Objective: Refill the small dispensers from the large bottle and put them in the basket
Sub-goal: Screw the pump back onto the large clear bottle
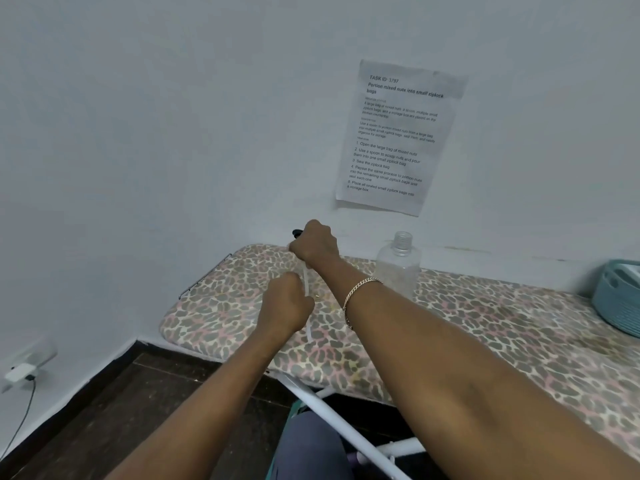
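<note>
My right hand [315, 242] is closed over a pump head whose black nozzle [297, 233] pokes out to the left, above the far left end of the board. A thin clear dip tube [306, 285] hangs from it and slants down to the board cover. My left hand [287, 304] is closed at the tube's middle, and what else it holds is hidden. A clear plastic bottle [398, 266] with an open threaded neck stands upright just right of my right wrist. The light blue woven basket [614, 299] sits at the right edge of the view.
Everything rests on an ironing board with a leopard-print cover [485, 323] pushed against a white wall. A printed sheet [398, 136] is taped to the wall. White board legs [332, 414] cross below. A wall socket with a charger [20, 372] is at lower left.
</note>
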{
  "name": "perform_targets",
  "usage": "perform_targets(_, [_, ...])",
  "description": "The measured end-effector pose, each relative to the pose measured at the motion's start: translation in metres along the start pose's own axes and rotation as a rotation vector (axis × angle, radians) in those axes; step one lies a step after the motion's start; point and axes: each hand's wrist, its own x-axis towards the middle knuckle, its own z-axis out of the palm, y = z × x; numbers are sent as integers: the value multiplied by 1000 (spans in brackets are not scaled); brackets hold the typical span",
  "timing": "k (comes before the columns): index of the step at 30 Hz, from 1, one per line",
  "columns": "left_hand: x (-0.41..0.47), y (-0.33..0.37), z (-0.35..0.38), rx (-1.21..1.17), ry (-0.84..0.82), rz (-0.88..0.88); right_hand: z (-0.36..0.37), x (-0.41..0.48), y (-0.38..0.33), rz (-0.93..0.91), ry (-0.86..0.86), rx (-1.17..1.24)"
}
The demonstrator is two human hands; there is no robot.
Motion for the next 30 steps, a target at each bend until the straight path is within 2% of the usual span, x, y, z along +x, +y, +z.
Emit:
perform_targets(8, [-2, 50, -35, -50, 154, 116, -85, -24, -44, -78, 144, 151])
perform_targets(17, [-7, 116, -71, -209, 294, 250, -194, -60, -86, -244, 285, 198])
perform_targets(23, [-4, 165, -87, -266, 290, 379, -260, -83, -90, -329, 377, 201])
perform_targets(30, [4, 207, -79, -290, 220, 471, -309, -90, -69, -320, 458, 148])
